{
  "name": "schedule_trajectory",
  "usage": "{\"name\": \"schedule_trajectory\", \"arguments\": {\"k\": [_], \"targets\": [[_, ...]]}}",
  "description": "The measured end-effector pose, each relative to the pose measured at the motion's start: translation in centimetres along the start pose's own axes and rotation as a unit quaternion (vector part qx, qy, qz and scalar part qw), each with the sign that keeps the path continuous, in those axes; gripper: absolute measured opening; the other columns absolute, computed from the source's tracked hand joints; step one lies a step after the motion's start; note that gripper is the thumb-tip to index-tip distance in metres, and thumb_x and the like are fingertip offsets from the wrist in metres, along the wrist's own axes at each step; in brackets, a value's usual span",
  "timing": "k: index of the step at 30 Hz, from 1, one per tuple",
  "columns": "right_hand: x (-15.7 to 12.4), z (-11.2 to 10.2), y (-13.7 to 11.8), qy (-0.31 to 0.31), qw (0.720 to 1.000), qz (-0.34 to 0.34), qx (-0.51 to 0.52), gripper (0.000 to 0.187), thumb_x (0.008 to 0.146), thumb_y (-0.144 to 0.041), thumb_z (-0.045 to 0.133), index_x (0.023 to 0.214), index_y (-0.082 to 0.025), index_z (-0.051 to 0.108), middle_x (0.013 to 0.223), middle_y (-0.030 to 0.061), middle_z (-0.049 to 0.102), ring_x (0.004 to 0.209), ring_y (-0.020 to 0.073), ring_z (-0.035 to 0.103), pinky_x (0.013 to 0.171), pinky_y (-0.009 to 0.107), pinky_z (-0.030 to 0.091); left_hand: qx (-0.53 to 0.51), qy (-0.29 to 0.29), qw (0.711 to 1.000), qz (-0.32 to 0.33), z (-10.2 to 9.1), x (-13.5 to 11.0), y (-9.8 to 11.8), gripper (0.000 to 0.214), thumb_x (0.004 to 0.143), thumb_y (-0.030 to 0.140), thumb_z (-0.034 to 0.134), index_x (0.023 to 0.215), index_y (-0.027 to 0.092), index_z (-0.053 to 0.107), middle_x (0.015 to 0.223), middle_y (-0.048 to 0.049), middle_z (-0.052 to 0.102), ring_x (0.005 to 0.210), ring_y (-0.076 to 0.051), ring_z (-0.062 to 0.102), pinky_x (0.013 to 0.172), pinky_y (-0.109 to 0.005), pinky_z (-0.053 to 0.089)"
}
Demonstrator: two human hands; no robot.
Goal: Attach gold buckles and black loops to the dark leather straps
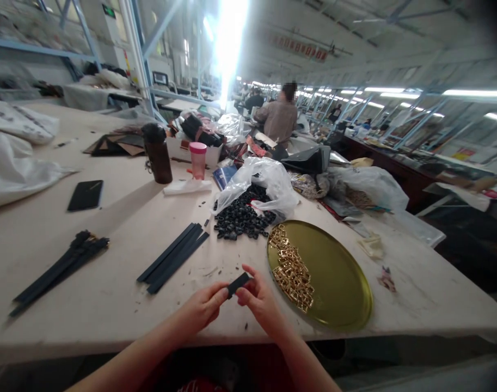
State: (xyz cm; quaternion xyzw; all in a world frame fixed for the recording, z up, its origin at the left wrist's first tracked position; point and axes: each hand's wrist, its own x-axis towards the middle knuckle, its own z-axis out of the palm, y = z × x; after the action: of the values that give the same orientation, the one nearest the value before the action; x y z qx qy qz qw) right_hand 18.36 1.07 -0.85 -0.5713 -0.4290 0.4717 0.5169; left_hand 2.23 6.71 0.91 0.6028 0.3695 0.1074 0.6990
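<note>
Near the table's front edge, my left hand (pixel 207 306) pinches a dark strap (pixel 237 285) between thumb and fingers. The fingers of my right hand (pixel 259 300) close round the strap's other end, with one finger raised. Only a short piece of it shows between the hands. Just left of them lie several flat dark straps (pixel 172 258) in a loose stack. A round gold-coloured tray (pixel 338 272) stands by my right hand, and gold metal buckles (pixel 291 267) are heaped along its left side. Beyond the hands, small black loops (pixel 242 218) spill from a clear plastic bag (pixel 278 188).
At the left lie a bundle of straps with buckled ends (pixel 64 269) and a black phone (pixel 85 195). A dark bottle (pixel 157 155) and a pink cup (pixel 198 160) stand farther back. Bags and scraps cover the table's far side; a person (pixel 277 117) is beyond.
</note>
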Motion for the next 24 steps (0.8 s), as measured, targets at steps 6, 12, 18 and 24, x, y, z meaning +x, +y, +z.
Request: {"name": "schedule_trajectory", "arguments": {"k": [6, 12, 18, 24], "targets": [[7.9, -12.3, -1.0, 0.195, 0.876, -0.047, -0.438, 0.043, 0.084, -0.037, 0.036, 0.117, -0.011, 0.047, 0.117, 0.0139, 0.053, 0.104, 0.0213, 0.051, 0.090, 0.033, 0.037, -0.248, 0.022, 0.961, -0.116, -2.4, 1.1, -0.6, 0.037, 0.074, 0.049, 0.049, 0.094, 0.018, 0.047, 0.045, 0.0105, 0.028, 0.034, -0.004, 0.018, 0.035, -0.017, 0.013], [15.3, -16.3, -0.1, 0.168, 0.846, -0.019, -0.505, 0.037, 0.080, -0.029, 0.040, 0.107, -0.008, 0.056, 0.112, 0.0176, 0.057, 0.105, 0.0253, 0.051, 0.088, 0.034, 0.036, -0.445, -0.013, 0.886, -0.127, -3.7, 1.6, -1.8, 0.024, 0.073, 0.034, 0.057, 0.088, 0.016, 0.050, 0.048, 0.0095, 0.026, 0.035, -0.002, 0.023, 0.037, -0.017, 0.016], [13.2, -13.2, 0.8, 0.061, 0.843, -0.088, -0.527, 0.031, 0.085, -0.029, 0.036, 0.096, -0.015, 0.062, 0.099, 0.0091, 0.063, 0.094, 0.0181, 0.055, 0.084, 0.027, 0.038, -0.501, -0.054, 0.857, -0.108, -4.1, 1.8, -2.2, 0.020, 0.075, 0.027, 0.060, 0.088, 0.014, 0.053, 0.048, 0.0085, 0.027, 0.034, -0.002, 0.025, 0.037, -0.017, 0.017], [6.7, -12.3, 1.4, 0.006, 0.841, -0.106, -0.530, 0.036, 0.087, -0.030, 0.034, 0.111, -0.018, 0.057, 0.116, 0.0081, 0.057, 0.106, 0.0182, 0.050, 0.094, 0.029, 0.034, -0.518, -0.067, 0.846, -0.102, -4.1, 1.7, -2.1, 0.021, 0.076, 0.029, 0.061, 0.089, 0.015, 0.053, 0.049, 0.0085, 0.028, 0.035, -0.002, 0.028, 0.038, -0.016, 0.019]]}}
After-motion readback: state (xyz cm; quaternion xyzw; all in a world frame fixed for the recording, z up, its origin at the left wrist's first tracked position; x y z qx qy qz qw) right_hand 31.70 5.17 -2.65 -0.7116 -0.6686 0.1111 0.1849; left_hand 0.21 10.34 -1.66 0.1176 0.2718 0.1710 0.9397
